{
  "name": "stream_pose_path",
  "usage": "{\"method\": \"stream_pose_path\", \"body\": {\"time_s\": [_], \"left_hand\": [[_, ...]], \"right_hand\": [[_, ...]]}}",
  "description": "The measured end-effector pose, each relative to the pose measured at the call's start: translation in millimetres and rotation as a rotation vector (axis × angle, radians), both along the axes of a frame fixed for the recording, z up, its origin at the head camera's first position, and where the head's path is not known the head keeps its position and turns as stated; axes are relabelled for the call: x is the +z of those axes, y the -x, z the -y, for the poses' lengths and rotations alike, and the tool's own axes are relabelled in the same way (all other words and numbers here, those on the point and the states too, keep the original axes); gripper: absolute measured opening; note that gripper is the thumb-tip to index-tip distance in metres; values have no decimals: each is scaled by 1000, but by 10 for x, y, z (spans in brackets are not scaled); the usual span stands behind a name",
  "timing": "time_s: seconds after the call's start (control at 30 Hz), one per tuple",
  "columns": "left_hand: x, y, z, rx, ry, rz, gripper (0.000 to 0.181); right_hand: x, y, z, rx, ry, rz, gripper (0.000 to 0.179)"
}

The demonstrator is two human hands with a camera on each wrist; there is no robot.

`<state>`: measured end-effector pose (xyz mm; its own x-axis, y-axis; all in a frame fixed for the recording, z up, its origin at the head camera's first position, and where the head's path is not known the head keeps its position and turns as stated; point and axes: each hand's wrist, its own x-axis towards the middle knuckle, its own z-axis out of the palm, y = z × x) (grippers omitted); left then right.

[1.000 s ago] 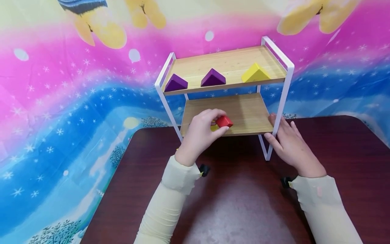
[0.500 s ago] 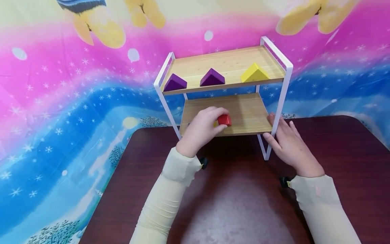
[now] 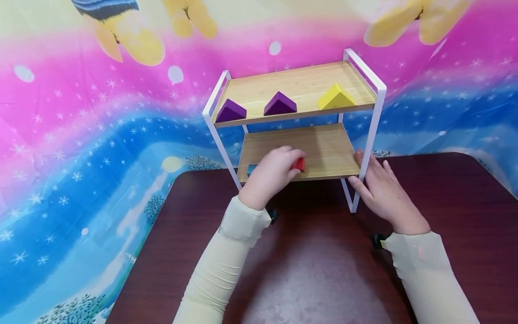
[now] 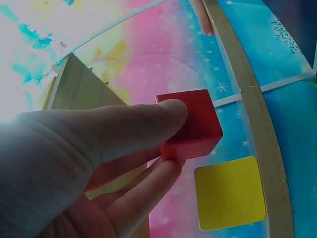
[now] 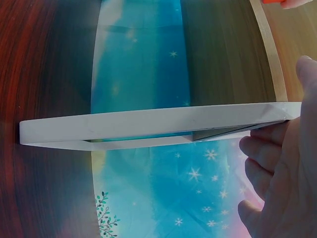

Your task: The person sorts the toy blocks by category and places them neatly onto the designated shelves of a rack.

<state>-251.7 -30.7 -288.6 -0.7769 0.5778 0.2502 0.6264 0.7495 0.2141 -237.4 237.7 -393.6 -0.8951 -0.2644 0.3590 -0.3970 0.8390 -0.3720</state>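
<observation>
My left hand [image 3: 272, 174] pinches a red cube block [image 4: 193, 124] between thumb and fingers, at the front of the lower shelf [image 3: 323, 153]. In the left wrist view a yellow block [image 4: 230, 193] sits beside the red one, against the shelf board; in the head view my hand hides it. A blue block [image 3: 252, 168] peeks out left of that hand on the same shelf. My right hand [image 3: 386, 193] rests against the right white leg [image 3: 370, 130] of the rack, its fingers fairly straight along the outer side and its thumb near the front.
On the upper shelf [image 3: 299, 81] stand two purple triangular blocks [image 3: 230, 110] and a yellow triangular block [image 3: 336, 97], along the front edge. The rack stands on a dark red-brown table [image 3: 319, 270]. A colourful printed cloth [image 3: 121, 112] hangs behind.
My left hand has brought the red cube block a little lower toward the shelf and turned it. A blue block now shows beside the hand. My right hand stays at the leg.
</observation>
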Motion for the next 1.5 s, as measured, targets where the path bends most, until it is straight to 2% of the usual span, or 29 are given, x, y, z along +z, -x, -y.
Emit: {"method": "stream_pose_path", "body": {"time_s": [0.5,1.03,1.5], "left_hand": [[-70,35,-149,22,104,-19,41],[-101,47,-204,45,131,-4,38],[-144,21,-173,59,87,-20,44]], "right_hand": [[-7,0,-1,-13,-11,8,65],[22,-5,-1,-13,-12,20,66],[26,-7,-2,-10,-10,21,66]]}}
